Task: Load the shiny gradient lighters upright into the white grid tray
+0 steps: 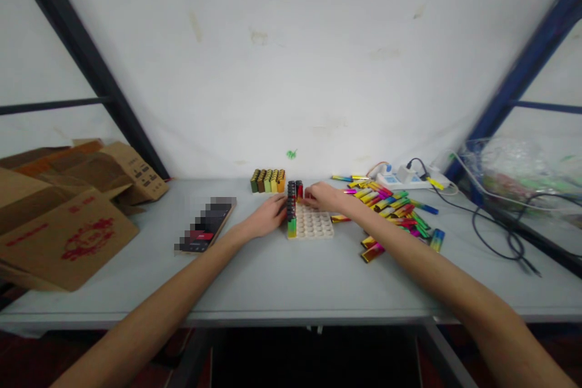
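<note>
We find the fingers of the right hand [322, 196] bent and drawn close together over the far part of the white tray [313, 234], at the centre of the frame. Whether they grip anything, we cannot tell. The red lighter [299, 190] is just left of these fingertips, its long axis upright; the right hand is the nearer. The left hand [267, 216] rests on the other side, its fingers partly curled and its fingertips at the row of lighters [291, 211]; we cannot tell whether they press or merely rest.

The tray is a grid of round holes. We note the row upright along its left edge, dark ends up, and the nearer holes right of it bare.

Beyond the left hand, a compact block of upright lighters [268, 182] stands near the wall. Right of the tray, loose metallic pieces [388, 209] lie in a heap at mixed angles. A phone [207, 227] lies on the worktop [295, 285] left of centre; at the frame's left edge we record an open cardboard box [68, 236], its contents hidden.
</note>
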### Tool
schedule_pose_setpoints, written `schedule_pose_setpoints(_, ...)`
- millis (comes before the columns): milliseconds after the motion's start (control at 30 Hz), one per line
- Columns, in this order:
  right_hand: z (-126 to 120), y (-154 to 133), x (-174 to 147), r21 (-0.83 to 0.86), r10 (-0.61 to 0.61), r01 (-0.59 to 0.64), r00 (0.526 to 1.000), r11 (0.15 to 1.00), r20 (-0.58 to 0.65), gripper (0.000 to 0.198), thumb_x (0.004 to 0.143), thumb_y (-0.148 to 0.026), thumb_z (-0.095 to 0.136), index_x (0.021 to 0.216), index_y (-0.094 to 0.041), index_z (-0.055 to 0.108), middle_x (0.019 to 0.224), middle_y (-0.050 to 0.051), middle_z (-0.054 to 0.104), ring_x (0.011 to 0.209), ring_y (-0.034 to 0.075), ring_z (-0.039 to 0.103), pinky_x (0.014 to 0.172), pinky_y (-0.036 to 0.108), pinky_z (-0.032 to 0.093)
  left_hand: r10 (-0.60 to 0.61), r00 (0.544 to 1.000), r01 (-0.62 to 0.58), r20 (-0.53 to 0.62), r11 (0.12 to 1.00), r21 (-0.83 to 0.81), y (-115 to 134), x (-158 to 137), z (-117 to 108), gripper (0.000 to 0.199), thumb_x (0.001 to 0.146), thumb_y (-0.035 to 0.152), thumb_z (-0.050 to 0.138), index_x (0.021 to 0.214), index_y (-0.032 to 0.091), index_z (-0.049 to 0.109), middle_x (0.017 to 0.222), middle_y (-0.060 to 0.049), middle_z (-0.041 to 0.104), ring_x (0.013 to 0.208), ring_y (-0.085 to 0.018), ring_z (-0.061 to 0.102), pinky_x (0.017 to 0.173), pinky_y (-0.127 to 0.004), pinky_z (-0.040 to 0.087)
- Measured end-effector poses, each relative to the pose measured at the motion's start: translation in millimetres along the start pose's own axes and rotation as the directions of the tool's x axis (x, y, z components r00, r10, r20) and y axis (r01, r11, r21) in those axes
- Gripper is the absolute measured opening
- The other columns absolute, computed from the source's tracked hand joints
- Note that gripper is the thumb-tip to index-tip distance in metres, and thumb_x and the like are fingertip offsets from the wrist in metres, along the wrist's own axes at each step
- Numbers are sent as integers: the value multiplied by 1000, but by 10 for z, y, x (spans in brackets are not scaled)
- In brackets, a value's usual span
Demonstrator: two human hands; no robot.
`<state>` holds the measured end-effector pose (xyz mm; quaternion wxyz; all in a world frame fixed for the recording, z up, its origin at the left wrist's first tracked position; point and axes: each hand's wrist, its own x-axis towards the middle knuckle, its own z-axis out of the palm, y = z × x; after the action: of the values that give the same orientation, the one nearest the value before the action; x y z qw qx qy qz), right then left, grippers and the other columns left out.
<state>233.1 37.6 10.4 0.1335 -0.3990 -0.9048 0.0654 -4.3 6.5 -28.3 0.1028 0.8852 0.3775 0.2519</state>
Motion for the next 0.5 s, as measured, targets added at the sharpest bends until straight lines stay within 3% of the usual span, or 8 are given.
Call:
schedule_pose_setpoints(133, -175, 150, -177, -42, 1, -3, 999, 999, -32, 23, 97, -31, 63, 89, -15, 77, 85, 11, 76, 70, 18, 65, 66, 26, 43, 1, 1000, -1, 22, 1000, 0, 25, 3, -18, 38, 93, 19, 47, 126, 13, 64, 135, -16, 64, 130, -27, 56, 119, -47, 42)
schedule_pose_setpoints(267, -344, 457, -388, -118, 97, -111, 988, 987, -117, 19, 96, -18, 59, 102, -13, 77, 99, 14, 76, 87, 21, 68, 80, 28, 46, -1, 1000, 1, 28, 1000, 11, 40, 5, -28, 37, 92, 18, 47, 124, 15, 65, 133, -15, 65, 131, -27, 56, 119, -45, 42)
schedule_pose_setpoints(367, -363, 713, -551, -145, 192, -208, 975, 967, -116, 25, 98, -24, 57, 108, -11, 77, 108, 18, 75, 96, 25, 70, 87, 32, 48, -2, 1000, 2, 14, 1000, 8, 20, 2, -12, 36, 92, 18, 47, 123, 15, 66, 132, -15, 66, 131, -27, 56, 118, -46, 42)
schedule_pose_setpoints(500, -295, 874, -681, -168, 219, -223, 975, 960, -39, 30, 99, -34, 57, 111, -14, 77, 112, 17, 75, 99, 28, 70, 90, 34, 49, 8, 1000, -8, 5, 1000, -13, 2, -2, -3, 38, 92, 19, 48, 127, 16, 64, 134, -14, 64, 131, -26, 56, 119, -46, 42)
